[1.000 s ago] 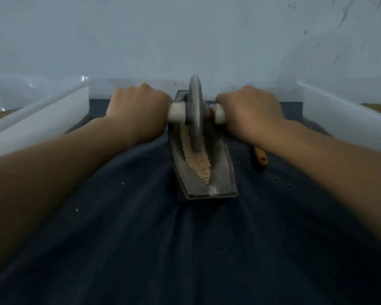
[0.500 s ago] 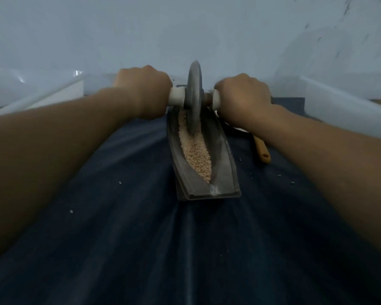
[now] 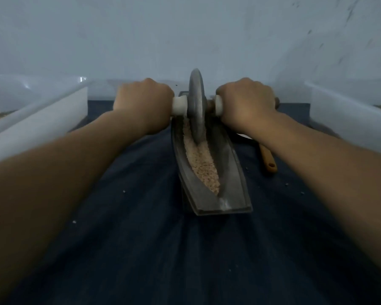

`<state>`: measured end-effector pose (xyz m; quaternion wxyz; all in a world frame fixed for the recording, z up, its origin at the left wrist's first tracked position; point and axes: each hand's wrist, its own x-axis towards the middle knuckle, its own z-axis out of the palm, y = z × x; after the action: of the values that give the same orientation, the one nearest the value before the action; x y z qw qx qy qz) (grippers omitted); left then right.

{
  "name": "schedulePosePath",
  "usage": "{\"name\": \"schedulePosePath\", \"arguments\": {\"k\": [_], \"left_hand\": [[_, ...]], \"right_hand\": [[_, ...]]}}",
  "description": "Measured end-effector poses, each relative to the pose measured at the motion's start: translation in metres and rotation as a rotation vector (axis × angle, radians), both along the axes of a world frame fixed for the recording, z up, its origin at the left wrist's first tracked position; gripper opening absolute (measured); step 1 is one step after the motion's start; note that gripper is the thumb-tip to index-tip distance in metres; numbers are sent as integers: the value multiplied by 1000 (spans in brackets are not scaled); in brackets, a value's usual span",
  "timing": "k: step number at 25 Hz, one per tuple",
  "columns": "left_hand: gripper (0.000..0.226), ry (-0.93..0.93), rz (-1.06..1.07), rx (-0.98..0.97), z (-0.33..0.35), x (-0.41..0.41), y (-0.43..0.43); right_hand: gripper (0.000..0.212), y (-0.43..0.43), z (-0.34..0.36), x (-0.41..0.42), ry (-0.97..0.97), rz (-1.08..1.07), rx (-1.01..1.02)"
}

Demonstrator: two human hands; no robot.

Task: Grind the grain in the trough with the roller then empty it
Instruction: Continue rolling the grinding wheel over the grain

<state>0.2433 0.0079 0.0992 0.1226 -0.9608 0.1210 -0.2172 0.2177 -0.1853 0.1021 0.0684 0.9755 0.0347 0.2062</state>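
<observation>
As I push, roller (image 3: 196,106): now nearer trough (image 3: 229,172) far end than a second ago.
Fingers: left hand (image 3: 144,106), right hand (image 3: 245,104) clamped on its handles (image 3: 179,105).
Grain (image 3: 201,164): coarse; grinding unfinished.

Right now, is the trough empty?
No: pale grain lies along the groove of the trough, and the roller stands in it toward the far end.

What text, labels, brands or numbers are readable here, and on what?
None: no readable text in the head view.
Roller and trough: bare grey metal, no marking visible.
White bins, left and right: no label showing.
Wooden handle and dark cloth: plain.
Wall: dark specks only, not characters.
</observation>
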Motion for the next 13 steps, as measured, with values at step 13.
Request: {"name": "schedulePosePath", "arguments": {"k": [13], "left_hand": [[16,-81,-95,100,1,-22,3]], "right_hand": [[12,-17,-12,-29,-50,29,15]]}}
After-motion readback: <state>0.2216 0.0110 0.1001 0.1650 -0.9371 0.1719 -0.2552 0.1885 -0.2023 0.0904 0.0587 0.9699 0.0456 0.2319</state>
